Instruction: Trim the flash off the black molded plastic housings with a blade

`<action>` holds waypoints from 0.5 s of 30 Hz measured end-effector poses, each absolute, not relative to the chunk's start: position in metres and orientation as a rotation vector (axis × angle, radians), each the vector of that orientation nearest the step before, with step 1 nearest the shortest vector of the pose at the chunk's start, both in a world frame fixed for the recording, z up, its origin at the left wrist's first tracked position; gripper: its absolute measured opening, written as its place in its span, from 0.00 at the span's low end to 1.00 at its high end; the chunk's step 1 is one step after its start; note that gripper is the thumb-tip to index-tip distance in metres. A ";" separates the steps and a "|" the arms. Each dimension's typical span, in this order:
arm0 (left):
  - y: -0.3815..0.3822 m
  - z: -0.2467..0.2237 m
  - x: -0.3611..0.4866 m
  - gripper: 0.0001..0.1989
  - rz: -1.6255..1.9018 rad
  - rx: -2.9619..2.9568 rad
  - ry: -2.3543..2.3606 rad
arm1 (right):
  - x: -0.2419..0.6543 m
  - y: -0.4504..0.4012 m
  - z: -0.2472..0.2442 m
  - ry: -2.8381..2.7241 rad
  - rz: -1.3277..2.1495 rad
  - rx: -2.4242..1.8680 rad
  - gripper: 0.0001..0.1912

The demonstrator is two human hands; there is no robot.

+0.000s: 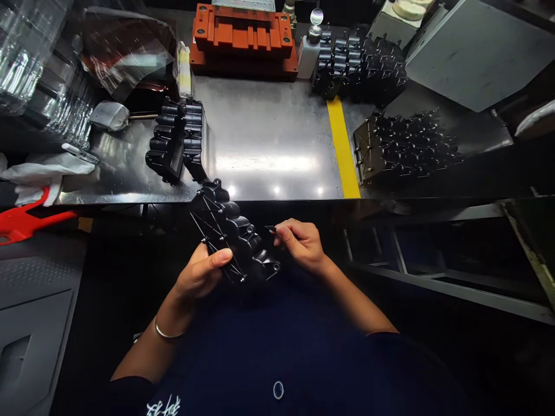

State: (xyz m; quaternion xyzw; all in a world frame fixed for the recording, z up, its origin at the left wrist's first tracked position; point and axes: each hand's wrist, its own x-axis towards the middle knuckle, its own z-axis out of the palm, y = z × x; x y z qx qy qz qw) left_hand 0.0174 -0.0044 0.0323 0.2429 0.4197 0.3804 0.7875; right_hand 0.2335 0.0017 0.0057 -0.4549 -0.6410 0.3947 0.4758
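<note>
My left hand (202,271) grips a black molded plastic part (225,228) with a ribbed flat face and a row of rounded bulges. The part is tilted and held off the table, just in front of its edge. To the right of it, my right hand (301,241) is closed in a pinch on a small thin dark tool (270,229) with a pointed tip. The tip points toward the part, with a small gap between them; most of the tool is hidden by the fingers. Two similar black parts (176,138) stand on the table beyond my left hand.
On the metal table (269,127) runs a yellow tape strip (342,147). Stacked black parts (407,144) stand right of it, with more black parts (359,63) behind. An orange fixture (243,37) and a white bottle (309,55) stand at the back. Plastic-wrapped trays (47,69) fill the left.
</note>
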 end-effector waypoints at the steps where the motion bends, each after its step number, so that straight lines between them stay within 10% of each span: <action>1: -0.002 0.033 0.015 0.20 0.836 0.555 0.910 | 0.237 0.001 0.010 -1.676 0.960 -1.039 0.18; 15: 0.000 0.021 0.022 0.20 0.846 0.475 0.948 | 0.242 0.012 0.024 -2.127 0.600 -0.780 0.25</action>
